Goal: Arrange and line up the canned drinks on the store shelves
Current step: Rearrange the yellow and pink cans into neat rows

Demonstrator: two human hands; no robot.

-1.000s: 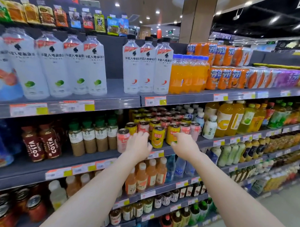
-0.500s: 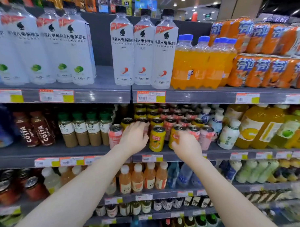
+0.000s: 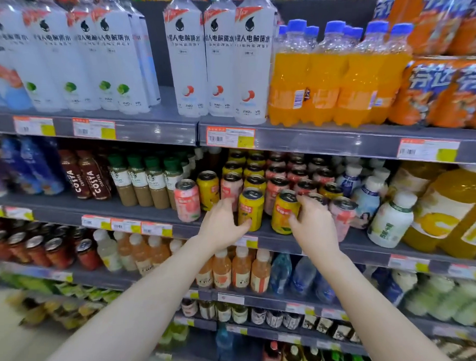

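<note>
The left hand is reaching onto the middle shelf, fingers curled loosely and thumb pressing the lower side of a yellow can at the shelf front; the palm is not closing round it, so the hand is sitting part open against the can. The right hand is wrapping a second yellow can just to the right, thumb on its front, fingers going round the far side in a proper grip. Between the two yellow cans a pink can is standing one row back. Left of the left hand a pink peach can is standing alone at the front edge, with another yellow can just behind it. Right of the right hand, a pink can is partly hiding behind the knuckles; whether the fingers are touching it is hard to tell through the blur. Behind all these, rows of yellow and pink cans are running back into the shelf. Further out, green-capped coffee bottles are lining up to the left, and white bottles are standing to the right.
</note>
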